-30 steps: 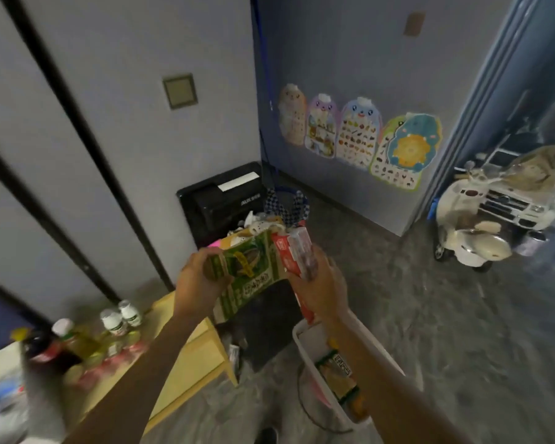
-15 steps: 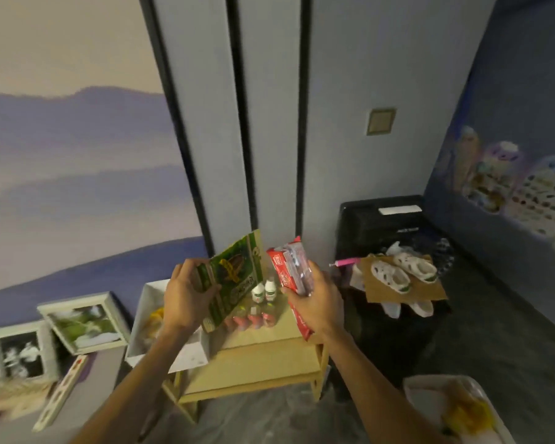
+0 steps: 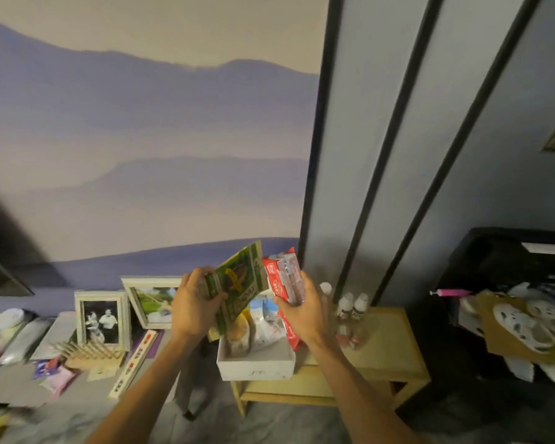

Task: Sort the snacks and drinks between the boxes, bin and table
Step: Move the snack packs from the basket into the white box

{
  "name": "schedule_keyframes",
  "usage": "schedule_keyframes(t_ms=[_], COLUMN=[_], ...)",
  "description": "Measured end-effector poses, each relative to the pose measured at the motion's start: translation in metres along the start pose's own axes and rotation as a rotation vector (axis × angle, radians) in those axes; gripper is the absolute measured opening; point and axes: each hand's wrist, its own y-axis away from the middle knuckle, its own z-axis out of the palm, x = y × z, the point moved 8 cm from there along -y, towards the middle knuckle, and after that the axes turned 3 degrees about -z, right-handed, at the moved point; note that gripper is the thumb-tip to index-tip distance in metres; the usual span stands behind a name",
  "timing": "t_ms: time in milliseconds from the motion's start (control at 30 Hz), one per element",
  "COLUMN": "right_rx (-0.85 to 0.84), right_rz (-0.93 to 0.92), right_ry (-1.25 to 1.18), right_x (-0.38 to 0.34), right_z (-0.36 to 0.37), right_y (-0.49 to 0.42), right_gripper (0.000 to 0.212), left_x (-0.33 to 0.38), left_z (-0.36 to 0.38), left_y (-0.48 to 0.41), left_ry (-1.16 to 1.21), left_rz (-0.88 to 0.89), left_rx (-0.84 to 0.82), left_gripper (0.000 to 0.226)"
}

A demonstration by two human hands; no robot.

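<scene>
A: White box (image 3: 256, 366) nearest, on the wooden bench (image 3: 388, 350), with 2 or so packets inside (blurred).

B: And above it?

A: Left hand (image 3: 194, 307) is clamped on a green snack packet (image 3: 239, 288); right hand (image 3: 305, 310) is clamped on a red packet (image 3: 284, 283).

B: Farther back?

A: 2 small white bottles (image 3: 353, 304) on the bench, just right of that hand, near the wall.
</scene>
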Motion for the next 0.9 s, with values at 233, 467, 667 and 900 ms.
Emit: schedule_keyframes(t_ms=[233,467,667,900], right_rx=[-0.091,-0.124,-0.107,-0.159], right_rz=[0.045,0.193,0.219,0.3], right_ry=[0.073,0.197,0.2,0.118], right_x=[0.02,0.085,0.124,0.15], right_z=[0.088,0.168,0.202,0.209], right_y=[-0.031,-0.045,-0.037,-0.028], right_gripper=[0.086,0.092,0.101,0.104], left_x=[-0.06,-0.149,-0.189,-0.213], left_z=[0.046,0.117,0.16,0.177], left_y=[-0.014,0.002,0.03,0.056], left_ry=[0.065,0.072,0.093,0.034], left_rz=[-0.157,-0.368,-0.525,-0.588], left_rx=[-0.066,0.04,0.133,0.059], left_gripper=[0.053,0.057,0.062,0.065])
